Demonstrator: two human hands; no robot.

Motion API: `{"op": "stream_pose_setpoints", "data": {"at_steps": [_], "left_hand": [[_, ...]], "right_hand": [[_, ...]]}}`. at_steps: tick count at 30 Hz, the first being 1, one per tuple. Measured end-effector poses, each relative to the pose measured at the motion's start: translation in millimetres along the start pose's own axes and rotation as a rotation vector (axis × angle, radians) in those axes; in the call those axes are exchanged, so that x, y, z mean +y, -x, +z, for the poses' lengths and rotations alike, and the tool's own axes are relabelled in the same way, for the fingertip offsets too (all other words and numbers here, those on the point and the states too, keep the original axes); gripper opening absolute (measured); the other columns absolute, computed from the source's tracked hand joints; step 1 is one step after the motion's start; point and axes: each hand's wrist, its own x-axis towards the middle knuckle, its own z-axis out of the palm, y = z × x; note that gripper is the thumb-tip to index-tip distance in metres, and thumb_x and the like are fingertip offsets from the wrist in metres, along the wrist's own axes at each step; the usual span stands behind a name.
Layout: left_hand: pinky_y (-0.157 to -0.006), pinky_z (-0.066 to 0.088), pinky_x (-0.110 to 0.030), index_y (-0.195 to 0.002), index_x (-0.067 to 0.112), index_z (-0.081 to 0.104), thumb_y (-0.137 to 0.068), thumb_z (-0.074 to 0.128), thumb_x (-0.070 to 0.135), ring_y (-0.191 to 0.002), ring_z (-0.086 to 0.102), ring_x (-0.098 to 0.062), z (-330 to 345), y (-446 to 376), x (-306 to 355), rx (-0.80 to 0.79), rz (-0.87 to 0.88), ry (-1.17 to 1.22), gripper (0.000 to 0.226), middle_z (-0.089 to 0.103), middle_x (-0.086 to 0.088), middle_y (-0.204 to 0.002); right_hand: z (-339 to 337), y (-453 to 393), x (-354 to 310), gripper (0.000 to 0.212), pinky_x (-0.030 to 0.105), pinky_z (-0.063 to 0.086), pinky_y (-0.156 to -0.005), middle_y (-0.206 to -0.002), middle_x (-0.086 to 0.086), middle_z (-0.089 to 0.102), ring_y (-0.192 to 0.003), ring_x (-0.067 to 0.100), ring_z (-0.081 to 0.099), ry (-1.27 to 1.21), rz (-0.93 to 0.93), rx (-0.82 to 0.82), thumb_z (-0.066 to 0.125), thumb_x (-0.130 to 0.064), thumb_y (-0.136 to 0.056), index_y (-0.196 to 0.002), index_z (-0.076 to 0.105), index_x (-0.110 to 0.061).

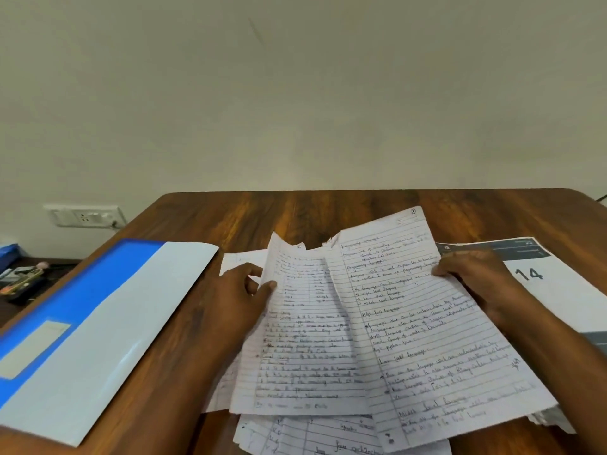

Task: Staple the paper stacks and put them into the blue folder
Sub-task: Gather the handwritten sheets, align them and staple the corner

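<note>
A wooden table (249,218) with rounded corners stands against a plain cream wall (295,93). On the wall at the left, just below table height, sits a white socket plate (83,216) with a plug in its right end. Lower left, beyond the table's edge, a dark surface holds blurred clutter (21,279): something pink, something yellow, a bit of blue plastic. At the right, a printed sheet (565,290) with a dark header band and a large "14" lies flat on the table.

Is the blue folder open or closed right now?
Open. The blue folder lies spread flat on the table, its pale inside flap showing, with no papers in it.
</note>
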Motion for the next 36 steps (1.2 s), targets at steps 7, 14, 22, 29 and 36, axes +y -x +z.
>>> {"op": "stream_pose_setpoints", "data": {"at_steps": [7, 14, 22, 29, 36], "left_hand": [[-0.053, 0.047, -0.025, -0.097, 0.029, 0.074, -0.085, 0.086, 0.035, -0.051, 0.066, -0.007, 5, 0, -1, -0.169, -0.007, 0.177, 0.018, 0.073, 0.008, -0.062], [-0.061, 0.046, -0.025, -0.141, 0.029, 0.06, -0.08, 0.089, 0.041, -0.075, 0.072, -0.014, 13, -3, -2, -0.182, -0.039, 0.202, 0.069, 0.075, 0.003, -0.08], [-0.05, 0.051, -0.018, -0.144, 0.027, 0.055, -0.079, 0.091, 0.032, -0.072, 0.073, -0.014, 5, -2, 6, -0.311, -0.113, 0.147, 0.074, 0.071, 0.005, -0.093], [-0.083, 0.058, -0.033, -0.132, 0.029, 0.063, -0.076, 0.081, 0.068, -0.087, 0.071, -0.01, 0, -7, -6, -0.009, -0.122, -0.062, 0.07, 0.076, 0.008, -0.097], [-0.086, 0.053, -0.034, -0.143, 0.021, 0.052, -0.077, 0.087, 0.056, -0.118, 0.064, -0.025, -10, -15, -29, 0.11, -0.171, -0.234, 0.083, 0.063, -0.005, -0.142]], "right_hand": [[6, -3, 9, 0.01, 0.051, 0.056, -0.088, -0.095, 0.03, 0.076, -0.088, 0.044, 0.075, 0.22, 0.079, -0.173, 0.067, 0.006, -0.085, -0.092, 0.073, 0.01], [11, 8, 8, 0.02, 0.037, 0.055, -0.065, -0.096, 0.018, 0.08, -0.1, 0.043, 0.074, 0.301, 0.069, -0.282, 0.064, 0.005, -0.089, -0.105, 0.076, 0.0], [18, 6, 12, 0.021, 0.038, 0.056, -0.064, -0.095, 0.018, 0.08, -0.098, 0.043, 0.074, 0.309, 0.074, -0.303, 0.067, 0.004, -0.091, -0.111, 0.071, -0.002], [25, 4, 21, 0.025, 0.037, 0.055, -0.055, -0.089, 0.016, 0.08, -0.079, 0.037, 0.076, 0.332, 0.011, -0.287, 0.068, 0.006, -0.09, -0.111, 0.068, -0.007], [26, 1, 26, 0.028, 0.046, 0.055, -0.069, -0.094, 0.016, 0.079, -0.092, 0.044, 0.075, 0.332, -0.008, -0.283, 0.07, 0.005, -0.088, -0.112, 0.068, -0.009]]}}
